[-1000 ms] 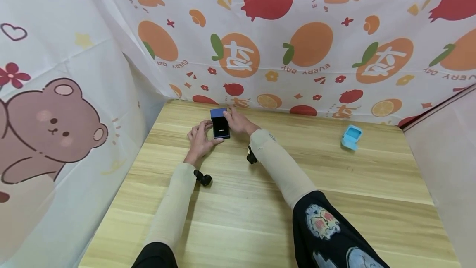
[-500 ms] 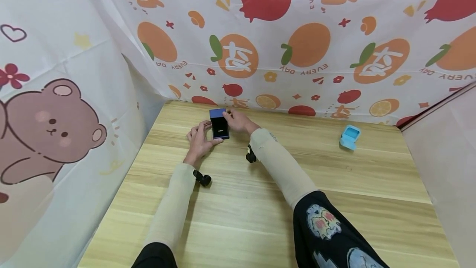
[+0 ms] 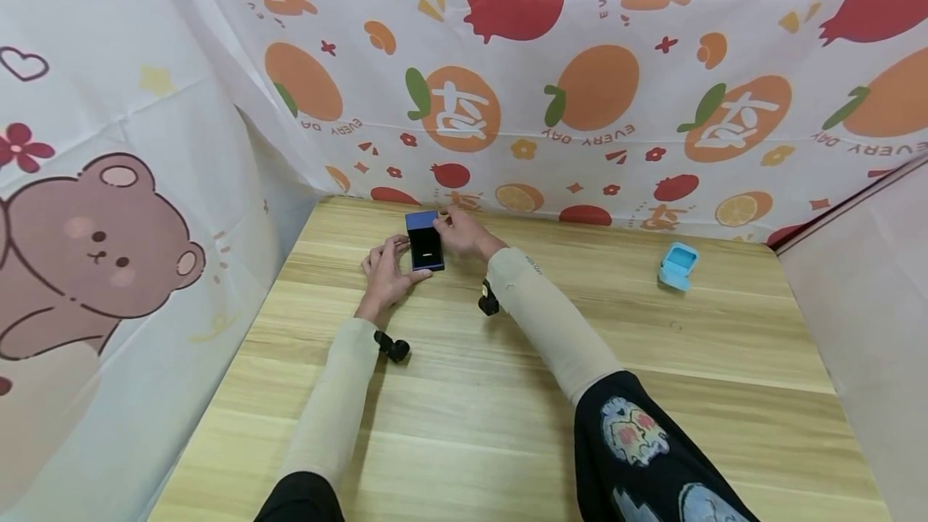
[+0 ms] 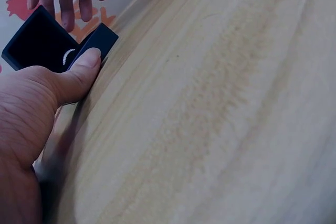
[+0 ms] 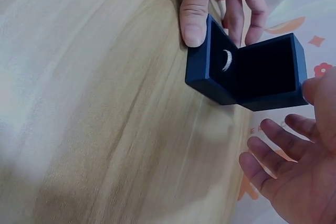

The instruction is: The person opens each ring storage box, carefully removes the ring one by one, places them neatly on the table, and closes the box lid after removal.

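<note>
A dark blue ring box (image 3: 424, 248) stands near the table's back edge, lid raised. In its black lining sits a silvery ring (image 5: 227, 60) with a sparkling band, clear in both wrist views. My left hand (image 3: 387, 276) grips the base, thumb (image 4: 79, 77) on the front wall and fingers round the far side. On the other side, my right hand (image 3: 464, 234) touches the edge of the lid (image 5: 300, 72) with its thumb. The other right fingers (image 5: 268, 156) are spread and fairly straight, apart from the box.
A small light blue box (image 3: 678, 266), also lid up, lies at the right of the wooden table (image 3: 507, 409). A fruit-print cloth (image 3: 536, 103) hangs right behind the table. A bear-print cloth (image 3: 101, 248) hangs at the left.
The head view has turned very slightly to the right. Both hands and the ring box keep the same places and poses.
</note>
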{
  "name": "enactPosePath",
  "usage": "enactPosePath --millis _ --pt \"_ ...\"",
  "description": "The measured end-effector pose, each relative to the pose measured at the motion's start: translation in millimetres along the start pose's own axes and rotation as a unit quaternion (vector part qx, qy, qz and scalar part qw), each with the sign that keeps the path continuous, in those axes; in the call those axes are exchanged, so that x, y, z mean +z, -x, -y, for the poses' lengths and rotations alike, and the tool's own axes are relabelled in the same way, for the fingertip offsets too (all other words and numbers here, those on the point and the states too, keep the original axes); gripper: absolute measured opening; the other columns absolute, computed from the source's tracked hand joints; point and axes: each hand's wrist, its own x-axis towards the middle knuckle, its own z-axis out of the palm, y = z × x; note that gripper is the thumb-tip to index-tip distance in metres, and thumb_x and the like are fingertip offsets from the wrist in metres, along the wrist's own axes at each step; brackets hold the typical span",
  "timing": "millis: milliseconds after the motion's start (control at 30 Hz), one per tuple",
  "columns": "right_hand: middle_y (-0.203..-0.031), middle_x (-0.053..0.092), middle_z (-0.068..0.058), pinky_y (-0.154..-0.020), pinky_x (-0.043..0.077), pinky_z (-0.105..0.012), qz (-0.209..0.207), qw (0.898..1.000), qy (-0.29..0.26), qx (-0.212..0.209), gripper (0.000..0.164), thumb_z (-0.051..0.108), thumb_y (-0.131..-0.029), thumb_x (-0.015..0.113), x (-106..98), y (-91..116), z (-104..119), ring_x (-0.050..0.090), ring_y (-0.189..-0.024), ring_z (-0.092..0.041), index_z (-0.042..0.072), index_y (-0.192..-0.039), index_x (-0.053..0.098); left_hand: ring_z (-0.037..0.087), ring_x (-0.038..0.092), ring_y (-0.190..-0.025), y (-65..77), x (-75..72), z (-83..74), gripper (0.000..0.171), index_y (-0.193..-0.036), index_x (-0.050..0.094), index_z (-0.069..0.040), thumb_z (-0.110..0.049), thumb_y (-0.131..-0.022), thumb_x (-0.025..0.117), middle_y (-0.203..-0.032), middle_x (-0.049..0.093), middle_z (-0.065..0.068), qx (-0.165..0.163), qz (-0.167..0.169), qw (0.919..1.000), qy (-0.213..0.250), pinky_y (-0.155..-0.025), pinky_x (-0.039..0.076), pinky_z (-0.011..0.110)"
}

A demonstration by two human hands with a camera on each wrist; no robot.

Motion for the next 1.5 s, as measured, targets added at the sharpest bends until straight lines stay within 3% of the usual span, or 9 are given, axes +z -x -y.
enactPosePath --millis 567,900,1333,1500 --pt "-0.147 0.054 -0.012 -0.117 0.042 -0.044 -0.013 1.0 0.0 -0.019 0.054 0.035 -0.109 0.041 -3 1 -1 0.053 -0.135 -0.026 0.008 -0.156 0.035 0.032 0.032 -0.134 -1.2 3.4 3.2 0.083 -0.149 0.036 -0.014 -0.035 -0.085 0.083 -0.153 0.053 0.013 0.001 -0.006 0.9998 -0.017 -0.111 0.009 0.053" --pt "-0.144 0.057 -0.013 -0.11 0.048 -0.043 -0.046 0.995 0.018 -0.084 0.045 0.028 -0.107 0.048 -3 4 1 0.059 -0.129 -0.028 0.008 -0.148 0.046 0.033 0.032 -0.134 -0.4 2.7 0.5 0.083 -0.15 0.036 -0.013 -0.034 -0.085 0.084 -0.153 0.054 0.014 0.007 -0.005 0.9999 -0.011 -0.111 0.009 0.053" --pt "-0.142 0.059 -0.014 -0.11 0.048 -0.042 -0.086 0.983 0.052 -0.151 0.039 0.019 -0.104 0.054 3 4 -3 0.055 -0.134 -0.033 0.004 -0.14 0.055 0.032 0.032 -0.136 -0.8 3.7 1.3 0.081 -0.151 0.036 -0.016 -0.034 -0.086 0.082 -0.154 0.053 0.012 -0.006 -0.007 0.9999 -0.009 -0.112 0.008 0.052" --pt "-0.143 0.056 -0.012 -0.108 0.05 -0.038 -0.093 0.981 0.059 -0.16 0.038 0.02 -0.103 0.056 6 10 -2 0.057 -0.13 -0.031 0.005 -0.139 0.057 0.032 0.031 -0.138 -0.8 3.2 0.3 0.081 -0.15 0.037 -0.016 -0.035 -0.086 0.083 -0.153 0.054 0.011 -0.009 -0.005 0.9999 -0.007 -0.113 0.007 0.052"
